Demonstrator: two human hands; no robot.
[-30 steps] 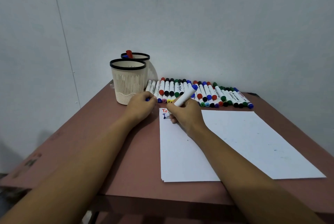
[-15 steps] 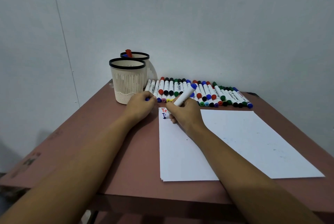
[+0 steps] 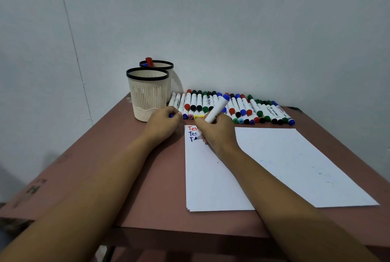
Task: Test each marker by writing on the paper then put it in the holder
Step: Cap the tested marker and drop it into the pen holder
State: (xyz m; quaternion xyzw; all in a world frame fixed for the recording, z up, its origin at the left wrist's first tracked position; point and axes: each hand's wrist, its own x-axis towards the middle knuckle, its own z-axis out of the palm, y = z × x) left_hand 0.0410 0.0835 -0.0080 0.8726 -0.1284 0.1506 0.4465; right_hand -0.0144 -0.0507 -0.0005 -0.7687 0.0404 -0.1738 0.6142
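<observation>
My right hand (image 3: 217, 133) grips a white marker with a blue end (image 3: 217, 108), its tip down on the top left corner of the near paper stack (image 3: 211, 177), under a red and a blue "Tes". My left hand (image 3: 163, 124) lies curled on the table left of the paper and pinches a small blue cap (image 3: 171, 115). A row of several capped markers (image 3: 242, 108) lies along the back of the table. A cream mesh holder (image 3: 147, 95) stands back left, and a second holder (image 3: 166, 69) behind it has a red marker and a blue one inside.
A second white sheet (image 3: 295, 162) lies to the right of the stack and overlaps it. The brown table (image 3: 126, 177) meets the grey wall at the back, and its front edge runs just beneath my forearms.
The marker tip has shifted slightly down the paper, and a new blue stroke shows under the earlier blue word. My left hand has stayed in place.
</observation>
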